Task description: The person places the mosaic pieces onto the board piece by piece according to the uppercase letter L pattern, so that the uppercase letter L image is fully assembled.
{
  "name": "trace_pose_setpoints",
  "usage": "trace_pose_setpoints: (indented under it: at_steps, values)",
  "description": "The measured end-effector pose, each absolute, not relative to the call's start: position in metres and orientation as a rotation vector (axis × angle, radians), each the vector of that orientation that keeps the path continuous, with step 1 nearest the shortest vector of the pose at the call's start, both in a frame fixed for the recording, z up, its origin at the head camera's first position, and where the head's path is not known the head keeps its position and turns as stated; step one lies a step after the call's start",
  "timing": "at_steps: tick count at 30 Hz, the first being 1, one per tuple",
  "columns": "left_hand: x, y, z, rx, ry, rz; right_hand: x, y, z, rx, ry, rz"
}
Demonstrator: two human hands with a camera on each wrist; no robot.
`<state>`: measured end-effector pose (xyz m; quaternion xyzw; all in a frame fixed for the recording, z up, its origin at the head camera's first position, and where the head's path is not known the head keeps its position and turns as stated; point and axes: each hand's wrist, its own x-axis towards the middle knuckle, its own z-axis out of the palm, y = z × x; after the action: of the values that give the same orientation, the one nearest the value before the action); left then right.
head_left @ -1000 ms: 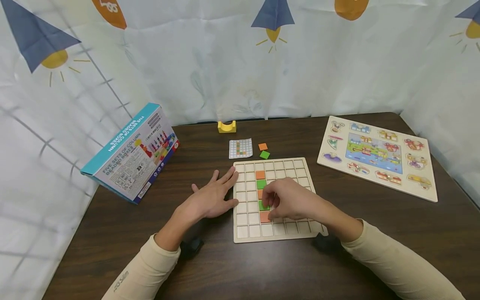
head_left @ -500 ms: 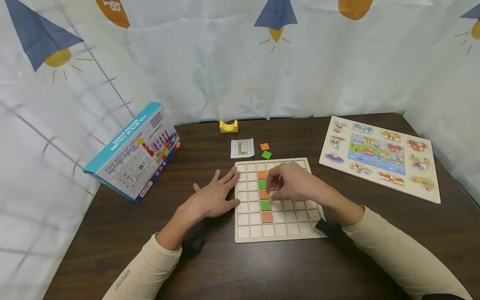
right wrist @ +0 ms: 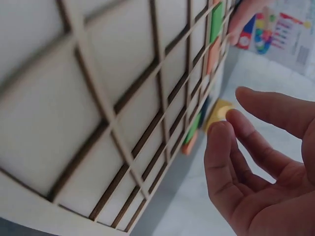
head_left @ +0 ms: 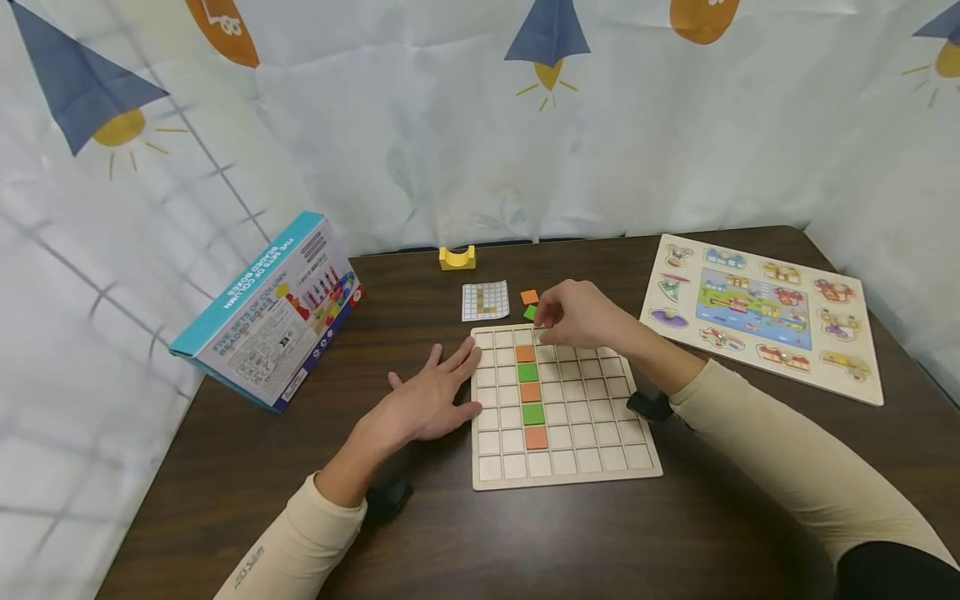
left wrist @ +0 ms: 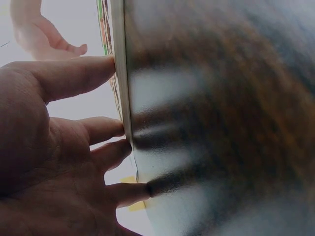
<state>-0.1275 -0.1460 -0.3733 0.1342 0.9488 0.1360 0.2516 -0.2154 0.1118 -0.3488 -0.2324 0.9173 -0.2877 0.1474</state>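
Observation:
A pale wooden grid board (head_left: 596, 458) lies on the dark table. One of its columns bears a stack of orange and green square tiles, among them a green tile (head_left: 533, 414) and an orange tile (head_left: 530, 392). My left hand (head_left: 423, 404) is spread, with its fingertips and thumb touching the board's left edge. Above the board's far edge hovers my right hand (head_left: 581, 315), its thumb and bent fingers apart with nothing between them in the right wrist view. Closest to its fingertips is a loose green tile (head_left: 530, 312), partly hidden; a loose orange tile (head_left: 529, 297) lies just behind.
A small printed grid card (head_left: 485, 301) lies behind the board, and a yellow curved block (head_left: 457, 258) stands at the table's far edge. To the left is a blue and white box (head_left: 270, 312); to the right, a wooden picture puzzle (head_left: 757, 312).
My right hand has moved away from the tile column, up the board to its far edge near the loose tiles. The column tiles are now uncovered. My left hand stays put.

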Motion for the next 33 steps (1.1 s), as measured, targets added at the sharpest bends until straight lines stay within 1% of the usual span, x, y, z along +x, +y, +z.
trace_pose_setpoints:
  at_steps: [6, 11, 21, 33]
  values:
    - [-0.127, -0.145, -0.374, 0.362, 2.582, 0.378, -0.238, 0.108, -0.356, -0.605, 2.686, -0.825]
    - [-0.126, -0.145, -0.373, 0.365, 2.588, 0.383, -0.249, 0.104, -0.361, -0.555, 2.685, -0.825]
    - [-0.127, -0.144, -0.371, 0.365, 2.589, 0.377, -0.259, 0.099, -0.365, -0.534, 2.682, -0.797]
    - [-0.127, -0.146, -0.374, 0.360, 2.582, 0.385, -0.262, 0.095, -0.368, -0.537, 2.701, -0.768]
